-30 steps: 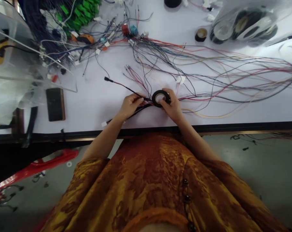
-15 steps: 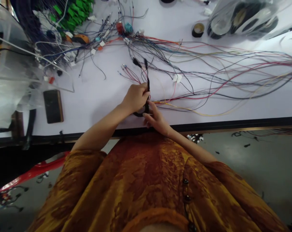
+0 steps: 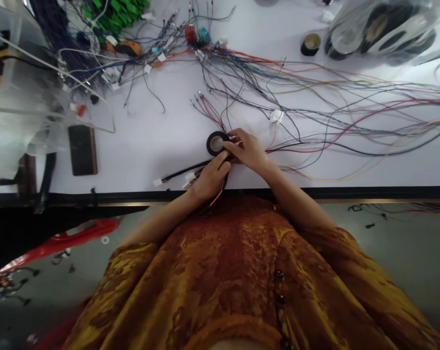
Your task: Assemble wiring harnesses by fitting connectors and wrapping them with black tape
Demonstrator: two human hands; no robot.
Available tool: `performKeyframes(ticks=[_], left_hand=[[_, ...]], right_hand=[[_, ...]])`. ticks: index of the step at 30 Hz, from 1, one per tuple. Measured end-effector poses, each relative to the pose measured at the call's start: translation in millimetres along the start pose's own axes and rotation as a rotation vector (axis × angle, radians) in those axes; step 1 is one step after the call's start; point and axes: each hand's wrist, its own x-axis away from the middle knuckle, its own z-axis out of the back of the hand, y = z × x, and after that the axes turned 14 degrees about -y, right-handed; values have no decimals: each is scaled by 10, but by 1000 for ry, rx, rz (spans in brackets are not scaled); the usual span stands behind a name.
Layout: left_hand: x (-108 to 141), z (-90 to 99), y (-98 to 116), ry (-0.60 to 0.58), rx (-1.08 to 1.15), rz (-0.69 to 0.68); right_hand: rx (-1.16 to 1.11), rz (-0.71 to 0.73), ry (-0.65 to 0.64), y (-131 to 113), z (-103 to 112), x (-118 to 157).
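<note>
A roll of black tape [image 3: 211, 145] lies near the table's front edge, its pale core facing up. My right hand [image 3: 249, 151] pinches the roll's right side, with the thumb at the core. Just below, my left hand [image 3: 211, 179] is closed around a wire bundle, its fingertips meeting the right hand's. Out to the left of that hand run a black-sleeved wire [image 3: 185, 171] with a white end and white connectors [image 3: 190, 179]. Thin dark-red wires [image 3: 211, 111] with metal tips fan out above the roll. Where the tape meets the wires is hidden by my fingers.
Long loose wires [image 3: 336, 116] stretch to the right. Green connectors [image 3: 120, 17] and an orange-handled tool [image 3: 128, 47] sit at the back left. A dark phone [image 3: 82, 150] lies left. Another tape roll [image 3: 311, 44] stands near bagged rolls [image 3: 380, 31].
The tape roll has moved from below the hands to above them. My left hand has come down towards the table edge, and white-ended wires now point left. My right hand has moved up and right.
</note>
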Motion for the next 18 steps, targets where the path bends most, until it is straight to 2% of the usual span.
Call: performKeyframes(ticks=[4, 7, 10, 13, 18], left_hand=[[48, -36, -111, 30, 112, -46], [7, -25, -183, 224, 238, 20], [-83, 21, -256, 373, 453, 179], [-163, 95, -316, 310, 583, 245], [-240, 210, -357, 64, 478, 95]], right_hand=[[217, -87, 21, 53, -15, -200], [197, -101, 93, 131, 44, -127], [186, -110, 217, 182, 101, 120], [152, -157, 257, 177, 100, 366], [36, -187, 289, 197, 44, 466]])
